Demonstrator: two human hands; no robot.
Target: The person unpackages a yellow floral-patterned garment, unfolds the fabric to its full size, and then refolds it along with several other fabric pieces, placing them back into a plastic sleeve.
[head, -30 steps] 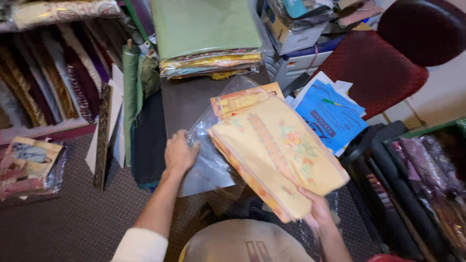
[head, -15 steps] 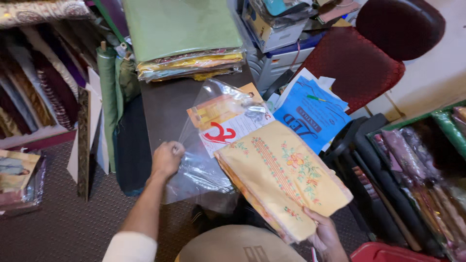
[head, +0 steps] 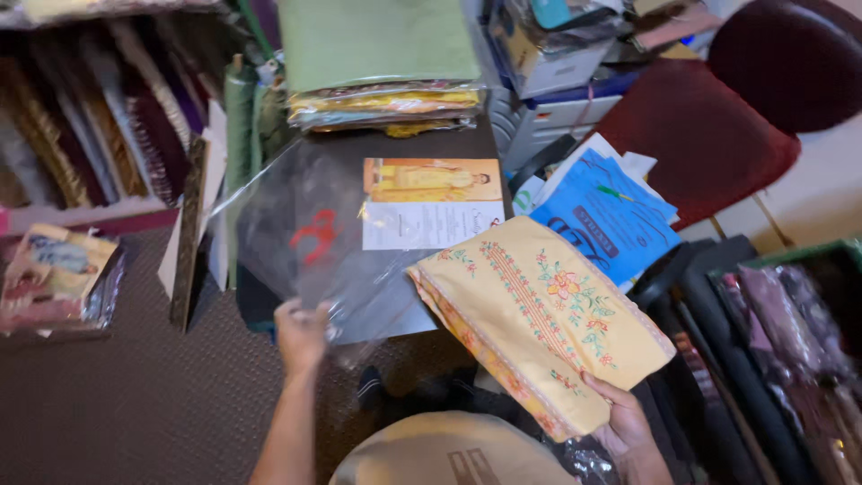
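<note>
My right hand (head: 627, 422) grips the near corner of a folded yellow fabric (head: 539, 314) with orange floral embroidery, held flat above my lap. My left hand (head: 301, 330) pinches the near edge of a clear plastic bag (head: 296, 233) with a red mark on it and lifts it off the dark table (head: 346, 184). A printed card (head: 431, 202), orange picture above and white text below, lies bare on the table just beyond the fabric.
Packed fabric bundles (head: 386, 99) under a green sheet sit at the table's far end. Blue paper bags (head: 611, 216) lie right of the card, before a red chair (head: 709, 135). Fabric rolls (head: 99, 126) fill shelves left. Wrapped dark fabrics (head: 790, 332) crowd the right.
My left hand has pulled the plastic bag left and up, off the printed card, which now lies uncovered. The yellow fabric stays in my right hand, shifted slightly right.
</note>
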